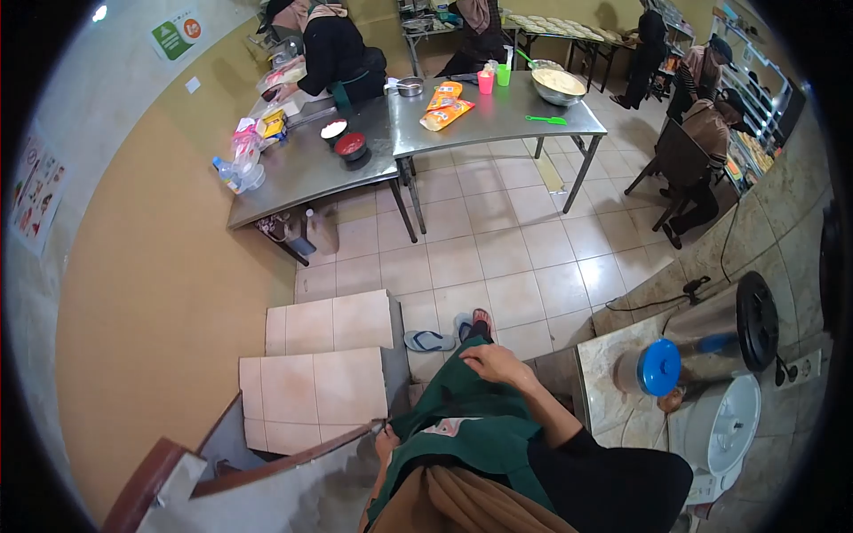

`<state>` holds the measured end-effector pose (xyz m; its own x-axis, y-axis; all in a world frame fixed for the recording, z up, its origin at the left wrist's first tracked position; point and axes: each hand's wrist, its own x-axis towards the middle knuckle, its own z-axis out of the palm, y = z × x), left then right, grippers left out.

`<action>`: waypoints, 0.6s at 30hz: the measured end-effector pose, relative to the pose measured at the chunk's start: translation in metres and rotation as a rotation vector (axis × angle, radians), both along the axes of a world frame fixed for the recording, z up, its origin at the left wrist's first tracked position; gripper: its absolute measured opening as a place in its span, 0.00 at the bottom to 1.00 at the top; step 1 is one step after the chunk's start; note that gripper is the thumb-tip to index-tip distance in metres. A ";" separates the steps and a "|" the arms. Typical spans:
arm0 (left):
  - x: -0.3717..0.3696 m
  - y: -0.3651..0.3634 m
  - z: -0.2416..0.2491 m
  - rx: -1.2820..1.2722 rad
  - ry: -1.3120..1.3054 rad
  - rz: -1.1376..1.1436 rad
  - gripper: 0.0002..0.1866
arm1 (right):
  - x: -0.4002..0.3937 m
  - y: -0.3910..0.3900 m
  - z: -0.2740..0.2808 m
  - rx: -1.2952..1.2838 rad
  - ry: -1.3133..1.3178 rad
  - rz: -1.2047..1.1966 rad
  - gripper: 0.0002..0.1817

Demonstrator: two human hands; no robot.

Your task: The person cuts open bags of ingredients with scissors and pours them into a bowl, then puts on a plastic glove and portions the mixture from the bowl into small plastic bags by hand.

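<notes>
My right hand [493, 362] hangs in front of the green apron [484, 417], its fingers loosely apart and holding nothing. My left hand [387, 442] is low at my side, by the end of the brown-topped railing [293, 462] and the apron's edge. Its fingers look curled, but I cannot tell what is in them. Below me, one foot [481, 318] shows beside a blue flip-flop [463, 325] on the tiled floor. The other flip-flop [428, 341] lies to its left, near the tiled steps [324, 386].
Ahead, a metal table [498, 120] carries a large bowl [558, 84], cups and orange packets. Another table [302, 169] stands left, where a person [342, 53] bends over. At right, a counter [595, 355] bears a blue-lidded container [658, 367]. A person sits on a chair [680, 155].
</notes>
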<state>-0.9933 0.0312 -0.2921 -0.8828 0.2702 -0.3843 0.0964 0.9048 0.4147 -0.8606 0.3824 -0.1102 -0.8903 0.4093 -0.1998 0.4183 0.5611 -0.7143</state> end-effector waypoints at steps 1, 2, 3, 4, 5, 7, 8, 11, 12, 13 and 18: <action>-0.010 0.008 -0.015 0.041 0.040 0.038 0.28 | -0.017 0.017 -0.020 -0.004 -0.010 0.031 0.15; -0.023 0.023 -0.023 0.086 0.085 0.082 0.29 | -0.037 0.036 -0.043 -0.004 -0.017 0.068 0.15; -0.038 0.041 -0.024 0.086 0.055 0.093 0.33 | -0.054 0.052 -0.058 -0.005 -0.022 0.114 0.15; -0.050 0.064 -0.021 0.117 0.034 0.113 0.33 | -0.070 0.071 -0.065 -0.022 -0.063 0.150 0.16; -0.063 0.088 -0.017 0.155 0.020 0.140 0.34 | -0.087 0.094 -0.069 -0.030 -0.099 0.194 0.16; -0.089 0.145 -0.006 0.236 -0.002 0.175 0.34 | -0.118 0.144 -0.110 -0.116 -0.105 0.211 0.17; -0.099 0.176 -0.001 0.273 -0.015 0.177 0.34 | -0.132 0.167 -0.142 -0.202 -0.079 0.181 0.18; -0.133 0.286 0.042 0.347 0.008 0.040 0.32 | -0.175 0.241 -0.153 -0.232 -0.055 0.330 0.28; -0.134 0.316 0.061 0.362 0.006 -0.010 0.31 | -0.180 0.251 -0.158 -0.226 -0.036 0.384 0.31; -0.143 0.344 0.066 0.359 -0.097 -0.047 0.28 | -0.187 0.259 -0.164 -0.224 -0.014 0.433 0.35; -0.176 0.461 0.085 0.564 -0.145 -0.202 0.21 | -0.228 0.295 -0.167 -0.256 0.075 0.579 0.30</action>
